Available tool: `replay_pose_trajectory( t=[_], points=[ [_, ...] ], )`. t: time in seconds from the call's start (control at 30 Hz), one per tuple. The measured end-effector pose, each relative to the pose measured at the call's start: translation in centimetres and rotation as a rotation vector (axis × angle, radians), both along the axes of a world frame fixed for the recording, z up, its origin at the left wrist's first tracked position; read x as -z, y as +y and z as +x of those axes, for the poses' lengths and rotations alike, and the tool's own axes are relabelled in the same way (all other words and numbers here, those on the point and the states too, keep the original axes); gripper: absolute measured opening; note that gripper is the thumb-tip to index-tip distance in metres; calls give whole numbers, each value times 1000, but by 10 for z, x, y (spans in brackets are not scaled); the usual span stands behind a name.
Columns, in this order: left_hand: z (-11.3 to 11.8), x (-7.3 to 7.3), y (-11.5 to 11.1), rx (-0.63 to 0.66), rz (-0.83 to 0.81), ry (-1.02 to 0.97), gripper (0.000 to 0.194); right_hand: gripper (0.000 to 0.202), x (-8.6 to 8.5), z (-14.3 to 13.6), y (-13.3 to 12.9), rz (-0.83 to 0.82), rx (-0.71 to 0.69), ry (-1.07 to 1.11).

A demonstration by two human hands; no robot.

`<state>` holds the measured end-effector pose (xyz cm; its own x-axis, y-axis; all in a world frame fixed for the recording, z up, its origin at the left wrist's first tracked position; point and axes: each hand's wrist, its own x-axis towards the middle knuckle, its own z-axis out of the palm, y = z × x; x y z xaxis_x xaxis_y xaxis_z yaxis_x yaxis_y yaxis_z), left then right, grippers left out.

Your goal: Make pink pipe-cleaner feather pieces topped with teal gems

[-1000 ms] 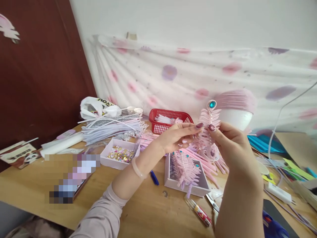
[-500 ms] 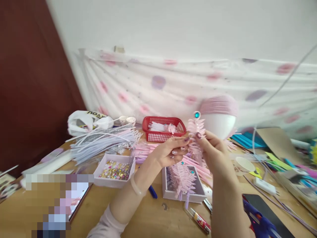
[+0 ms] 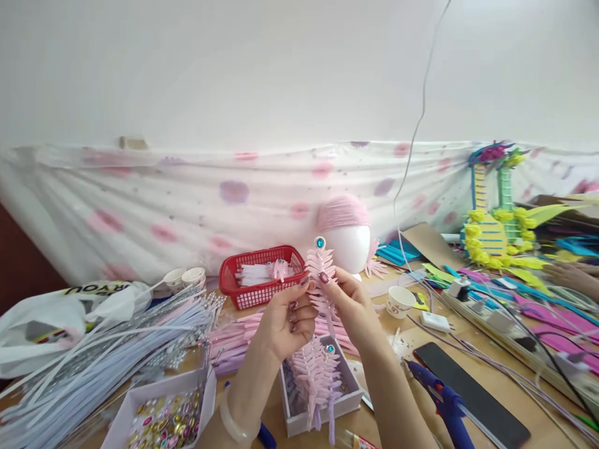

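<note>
A pink feather-like piece with a blue gem at its top stands upright between my two hands. My left hand pinches its left edge, the other fingers curled. My right hand grips it from the right, thumb across its front. Just below, similar pink pieces with a blue gem lie in a white box. Behind the hands are a red basket holding white and pink pieces, and a white head form with a pink wrapped top.
Gems fill a white box at the lower left, near pale pipe cleaners. A blue glue gun, black phone-like slab, paper cup and cables lie right. Another person's hand shows at the far right.
The view has swung to the right, bringing yellow and green crafts and another person's hand into sight. Both hands still hold the pink piece.
</note>
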<state>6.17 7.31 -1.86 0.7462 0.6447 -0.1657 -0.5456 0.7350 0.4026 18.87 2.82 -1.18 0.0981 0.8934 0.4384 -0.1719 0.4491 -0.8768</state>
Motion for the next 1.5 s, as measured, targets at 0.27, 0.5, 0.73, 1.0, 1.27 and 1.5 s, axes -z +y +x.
replay_pose_trajectory(
  t=[0.27,0.5,0.73,1.0,1.27,1.5],
  points=[
    [18,2,12,121,55,-14,17,23,-1,16,-1,-22,95,24],
    [13,1,20,128,126,-44,25,34,3,29,-9,-40,251,-148],
    [-8,-10,20,19,154,15,14,20,23,59,-78,-272,344,-830],
    [-7,-17,4,29,371,161,12,18,132,69,-151,-618,522,-1190],
    [-9,-18,0,-32,438,192,11,28,141,56,-168,-681,571,-1211],
    [-8,-13,1,-39,529,178,7,17,153,46,-149,-611,648,-1064]
  ],
)
